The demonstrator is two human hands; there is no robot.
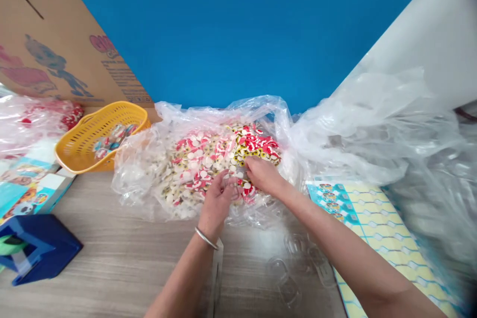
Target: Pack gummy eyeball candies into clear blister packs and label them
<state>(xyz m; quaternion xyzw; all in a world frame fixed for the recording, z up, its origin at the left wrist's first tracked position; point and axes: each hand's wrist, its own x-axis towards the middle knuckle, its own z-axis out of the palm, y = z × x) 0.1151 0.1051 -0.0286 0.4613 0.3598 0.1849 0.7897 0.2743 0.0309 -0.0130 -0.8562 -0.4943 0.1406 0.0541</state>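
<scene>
A clear plastic bag [137, 179] lies spread on the table, full of small flat pieces [203, 146] in red, white and yellow. Over its front edge, my left hand [216, 198], with a bangle at the wrist, has its thumb and fingers closed around a see-through plastic shell [234, 188]. My right hand [263, 175] reaches into the bag's opening from the right. Its fingers are curled down at the loose pieces, and what they pinch is hidden. Several similar clear plastic shells [288, 292] lie on the table between my forearms.
A yellow basket [76, 144] with small wrapped items stands at the left, before a printed cardboard box [44, 25]. Nearer is a blue tape dispenser [55, 248]. On the right are printed yellow sheets [387, 223] and crumpled plastic film [354, 134]. A blue panel [238, 35] rises behind.
</scene>
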